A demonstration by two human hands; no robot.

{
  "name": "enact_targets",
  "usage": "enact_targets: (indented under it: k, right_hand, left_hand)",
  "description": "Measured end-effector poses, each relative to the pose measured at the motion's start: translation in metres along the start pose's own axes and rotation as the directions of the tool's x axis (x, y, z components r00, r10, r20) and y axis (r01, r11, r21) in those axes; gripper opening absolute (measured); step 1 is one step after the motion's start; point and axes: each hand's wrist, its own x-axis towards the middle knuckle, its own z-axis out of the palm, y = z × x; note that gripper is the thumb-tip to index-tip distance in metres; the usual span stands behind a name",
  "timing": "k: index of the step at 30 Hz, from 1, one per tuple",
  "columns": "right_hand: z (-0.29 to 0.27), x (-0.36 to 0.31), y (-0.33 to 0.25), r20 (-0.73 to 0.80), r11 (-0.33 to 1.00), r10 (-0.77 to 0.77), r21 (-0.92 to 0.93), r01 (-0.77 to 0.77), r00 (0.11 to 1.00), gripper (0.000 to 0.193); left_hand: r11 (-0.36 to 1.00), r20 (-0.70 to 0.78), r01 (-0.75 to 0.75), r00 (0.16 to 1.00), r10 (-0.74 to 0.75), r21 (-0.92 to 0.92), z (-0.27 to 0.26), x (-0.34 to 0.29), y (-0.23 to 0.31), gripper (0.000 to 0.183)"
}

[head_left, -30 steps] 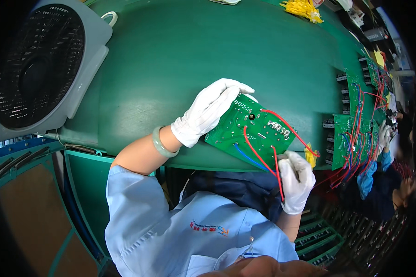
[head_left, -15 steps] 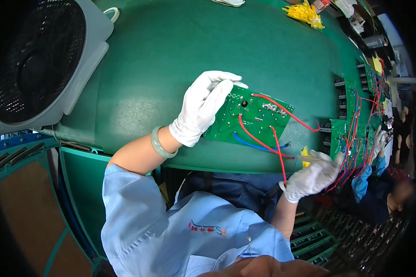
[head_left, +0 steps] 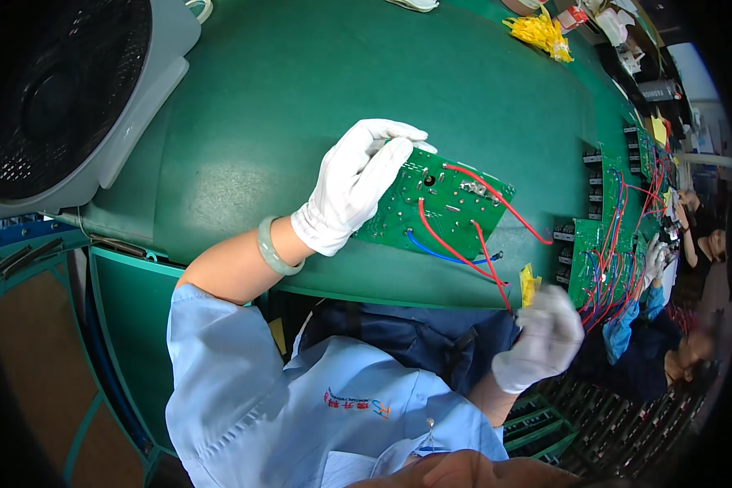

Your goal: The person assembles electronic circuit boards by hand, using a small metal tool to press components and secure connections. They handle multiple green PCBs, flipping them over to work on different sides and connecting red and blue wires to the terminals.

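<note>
A green circuit board [head_left: 443,215] rests tilted at the bench's near side, solder side showing. My left hand [head_left: 358,183], in a white glove, grips its upper left edge, thumb in front and fingers behind. From the board trail red wires [head_left: 508,210] and a blue wire [head_left: 443,254] with a dark end, their free ends lying to the lower right. My right hand [head_left: 545,337], also gloved, is off the board, just past the wire ends. Motion smears its fingers, so their grip is unclear. Beside it lies a small yellow piece [head_left: 530,283].
A large grey fan [head_left: 126,122] stands at the left of the green bench [head_left: 301,73]. More wired boards [head_left: 598,260] line the right side, where a co-worker's gloved hand [head_left: 655,256] reaches in. A pile of yellow strips [head_left: 541,34] sits at the far right.
My right hand has drawn back toward me, away from the wire ends. One red wire that ran down to its wrist now ends near the bench edge. My left hand keeps its hold.
</note>
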Motion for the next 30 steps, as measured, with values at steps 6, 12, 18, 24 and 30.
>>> enact_targets:
  k: [6,12,18,24,30]
  right_hand:
    - [0.045,0.014,-0.027,0.492,0.848,-0.245,-0.309,0.431,0.836,0.042]
    - [0.051,0.014,-0.023,0.473,0.822,-0.292,-0.320,0.471,0.831,0.042]
    - [0.050,0.012,-0.019,0.479,0.848,-0.278,-0.286,0.447,0.833,0.043]
    - [0.046,0.014,-0.023,0.520,0.918,-0.181,-0.214,0.333,0.835,0.030]
    - [0.044,0.016,-0.018,0.443,0.896,-0.243,-0.238,0.374,0.863,0.045]
  left_hand:
    - [0.998,-0.092,-0.055,0.994,0.051,-0.041,0.006,-0.001,-0.003,0.020]
    - [0.997,-0.090,-0.075,0.993,0.072,-0.031,0.007,-0.002,-0.006,0.020]
    - [1.000,0.004,-0.011,1.000,0.011,0.014,0.001,-0.004,-0.001,0.024]
    - [0.993,-0.068,-0.117,0.991,0.117,-0.001,0.006,-0.004,-0.004,0.020]
    - [0.993,-0.068,-0.113,0.991,0.112,-0.012,0.008,-0.002,-0.005,0.020]
